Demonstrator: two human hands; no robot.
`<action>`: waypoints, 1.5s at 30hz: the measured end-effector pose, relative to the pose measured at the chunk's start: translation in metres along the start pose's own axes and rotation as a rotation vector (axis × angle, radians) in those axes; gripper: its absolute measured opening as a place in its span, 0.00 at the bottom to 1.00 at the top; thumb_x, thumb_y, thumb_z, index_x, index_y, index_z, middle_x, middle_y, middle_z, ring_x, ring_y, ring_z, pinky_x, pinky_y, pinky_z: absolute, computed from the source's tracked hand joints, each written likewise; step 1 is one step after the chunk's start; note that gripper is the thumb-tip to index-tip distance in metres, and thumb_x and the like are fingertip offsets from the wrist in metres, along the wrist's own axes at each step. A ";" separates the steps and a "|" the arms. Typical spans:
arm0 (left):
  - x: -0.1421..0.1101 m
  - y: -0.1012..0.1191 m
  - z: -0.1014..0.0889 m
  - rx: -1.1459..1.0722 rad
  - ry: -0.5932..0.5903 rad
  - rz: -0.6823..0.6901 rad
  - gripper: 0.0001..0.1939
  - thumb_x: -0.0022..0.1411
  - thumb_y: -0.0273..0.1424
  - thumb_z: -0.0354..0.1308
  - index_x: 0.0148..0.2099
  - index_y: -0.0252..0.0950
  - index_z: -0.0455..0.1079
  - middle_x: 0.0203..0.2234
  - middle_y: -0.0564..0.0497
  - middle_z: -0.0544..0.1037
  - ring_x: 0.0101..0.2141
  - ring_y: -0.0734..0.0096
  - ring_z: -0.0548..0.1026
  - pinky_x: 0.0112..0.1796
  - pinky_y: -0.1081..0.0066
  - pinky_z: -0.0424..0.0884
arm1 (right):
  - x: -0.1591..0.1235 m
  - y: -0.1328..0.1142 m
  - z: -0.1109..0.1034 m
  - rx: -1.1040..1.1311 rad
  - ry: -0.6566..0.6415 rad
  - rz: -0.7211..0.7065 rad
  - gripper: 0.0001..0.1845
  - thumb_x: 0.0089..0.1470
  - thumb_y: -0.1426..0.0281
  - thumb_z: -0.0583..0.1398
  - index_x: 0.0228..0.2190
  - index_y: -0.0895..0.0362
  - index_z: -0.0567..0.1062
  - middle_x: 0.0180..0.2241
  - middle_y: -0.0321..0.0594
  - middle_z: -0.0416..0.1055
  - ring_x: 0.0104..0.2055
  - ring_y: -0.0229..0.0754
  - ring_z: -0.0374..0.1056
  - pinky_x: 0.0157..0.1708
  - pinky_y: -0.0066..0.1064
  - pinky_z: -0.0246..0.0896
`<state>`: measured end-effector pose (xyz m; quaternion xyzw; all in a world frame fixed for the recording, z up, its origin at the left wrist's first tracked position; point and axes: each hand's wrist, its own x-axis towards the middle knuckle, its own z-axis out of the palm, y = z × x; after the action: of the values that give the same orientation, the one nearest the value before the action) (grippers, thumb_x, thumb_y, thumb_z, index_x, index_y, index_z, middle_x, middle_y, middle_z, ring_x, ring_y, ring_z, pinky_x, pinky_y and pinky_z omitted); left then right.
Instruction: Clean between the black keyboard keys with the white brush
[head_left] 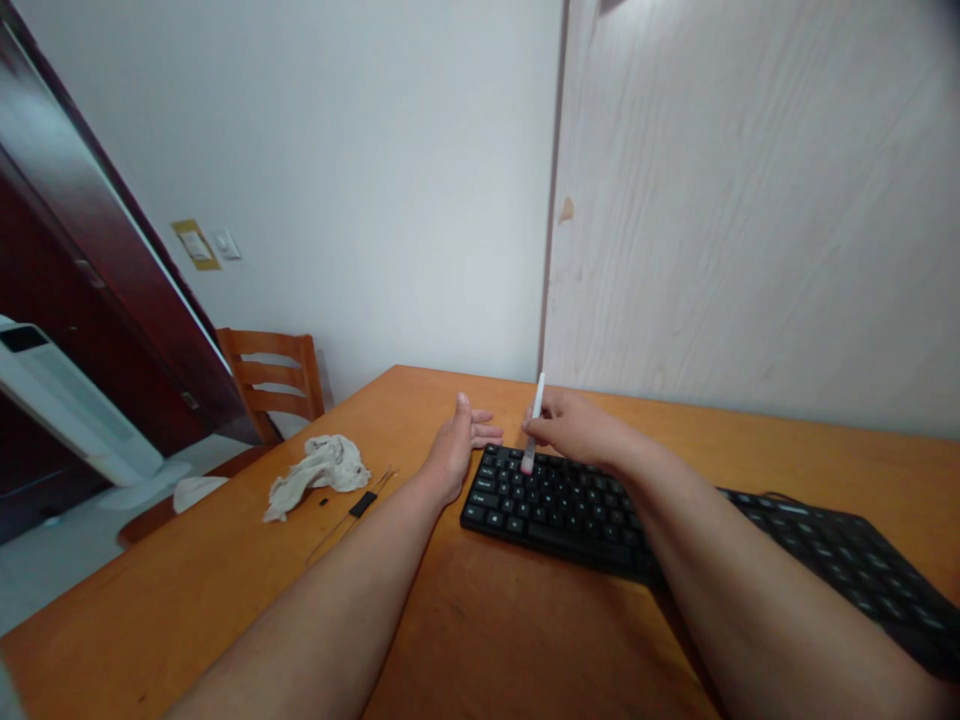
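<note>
A black keyboard (559, 505) lies on the wooden table, its left end toward me. My right hand (566, 425) grips a slim white brush (536, 410) that stands nearly upright. The brush's pinkish tip touches the keys near the upper left of the keyboard. Some fingers of this hand are hidden behind the palm. Beside the keyboard's left edge rests my left hand (459, 448), thumb raised and fingers stretched out, with nothing in it. My right forearm crosses over the keyboard and hides its right part.
A crumpled whitish cloth (321, 472) lies on the table (480, 620) at the left. Near it are a small dark piece (323, 502) and a black strip (364, 503) with thin sticks or wires. Another black keyboard (832, 550) lies at the right. A wooden chair (274, 372) stands beyond the table.
</note>
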<state>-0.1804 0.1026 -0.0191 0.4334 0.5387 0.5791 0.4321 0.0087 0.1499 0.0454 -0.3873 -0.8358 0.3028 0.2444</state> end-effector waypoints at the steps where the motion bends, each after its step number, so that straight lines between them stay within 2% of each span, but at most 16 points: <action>1: 0.000 0.000 0.000 0.003 0.001 0.000 0.44 0.62 0.64 0.35 0.48 0.29 0.70 0.39 0.34 0.81 0.41 0.53 0.80 0.46 0.58 0.72 | 0.000 0.000 -0.001 -0.021 0.018 0.010 0.04 0.50 0.72 0.58 0.26 0.57 0.73 0.26 0.37 0.73 0.28 0.38 0.65 0.27 0.27 0.56; 5: 0.001 -0.001 0.000 0.023 0.004 0.005 0.44 0.62 0.64 0.35 0.48 0.29 0.71 0.39 0.34 0.81 0.41 0.54 0.80 0.46 0.58 0.71 | -0.003 -0.004 -0.009 -0.035 0.061 0.029 0.04 0.51 0.73 0.58 0.25 0.58 0.72 0.26 0.39 0.73 0.28 0.39 0.65 0.28 0.28 0.56; 12: 0.001 0.001 0.000 0.012 0.010 -0.014 0.42 0.62 0.63 0.35 0.47 0.30 0.71 0.38 0.35 0.81 0.41 0.53 0.80 0.46 0.57 0.71 | -0.003 0.002 -0.011 0.041 -0.085 -0.008 0.05 0.49 0.75 0.58 0.25 0.57 0.73 0.25 0.37 0.72 0.27 0.39 0.65 0.27 0.27 0.58; 17: 0.001 -0.001 0.000 0.003 0.007 -0.003 0.42 0.63 0.63 0.35 0.48 0.29 0.71 0.38 0.35 0.81 0.40 0.53 0.80 0.46 0.57 0.71 | -0.002 0.005 -0.014 0.012 -0.003 0.016 0.04 0.48 0.75 0.58 0.26 0.57 0.73 0.28 0.39 0.75 0.30 0.40 0.66 0.31 0.28 0.60; 22: 0.002 -0.001 0.000 0.004 0.005 -0.015 0.41 0.63 0.62 0.36 0.47 0.30 0.70 0.38 0.36 0.81 0.40 0.54 0.80 0.47 0.56 0.71 | -0.004 0.002 -0.012 0.060 -0.087 -0.026 0.04 0.49 0.74 0.58 0.24 0.56 0.71 0.23 0.35 0.70 0.27 0.38 0.63 0.27 0.27 0.58; 29: 0.003 -0.002 -0.001 0.005 0.002 -0.005 0.43 0.62 0.63 0.35 0.48 0.29 0.71 0.39 0.35 0.81 0.41 0.53 0.80 0.47 0.57 0.71 | -0.002 0.003 -0.012 0.024 -0.027 -0.023 0.05 0.48 0.75 0.57 0.24 0.57 0.72 0.24 0.36 0.71 0.27 0.39 0.64 0.28 0.28 0.58; 34: 0.002 -0.001 -0.001 0.018 -0.004 -0.007 0.42 0.63 0.63 0.35 0.48 0.29 0.71 0.38 0.35 0.81 0.41 0.54 0.80 0.46 0.58 0.72 | -0.003 0.001 -0.013 0.025 -0.077 -0.036 0.03 0.48 0.74 0.58 0.24 0.57 0.71 0.25 0.37 0.71 0.28 0.39 0.64 0.28 0.28 0.57; 38: 0.002 0.000 0.000 0.024 0.010 -0.011 0.42 0.63 0.62 0.35 0.47 0.29 0.71 0.38 0.35 0.81 0.41 0.54 0.80 0.46 0.58 0.72 | -0.003 0.002 -0.014 -0.010 -0.010 -0.011 0.03 0.49 0.75 0.58 0.26 0.57 0.72 0.27 0.39 0.73 0.30 0.40 0.66 0.30 0.28 0.59; 42: 0.002 0.000 0.000 0.019 0.006 -0.009 0.42 0.63 0.62 0.35 0.48 0.30 0.71 0.39 0.36 0.81 0.41 0.54 0.80 0.46 0.57 0.72 | -0.003 0.003 -0.014 0.046 -0.072 -0.016 0.04 0.50 0.74 0.57 0.26 0.57 0.72 0.25 0.38 0.71 0.28 0.39 0.65 0.29 0.28 0.60; 45: 0.001 0.000 -0.001 0.013 -0.003 -0.010 0.42 0.63 0.62 0.35 0.48 0.29 0.71 0.39 0.36 0.81 0.40 0.55 0.80 0.46 0.58 0.72 | -0.002 0.004 -0.015 0.002 -0.063 -0.011 0.02 0.48 0.74 0.59 0.26 0.57 0.73 0.28 0.39 0.74 0.31 0.41 0.67 0.32 0.29 0.61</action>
<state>-0.1812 0.1036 -0.0193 0.4344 0.5439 0.5728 0.4329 0.0215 0.1551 0.0520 -0.3729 -0.8447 0.3145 0.2202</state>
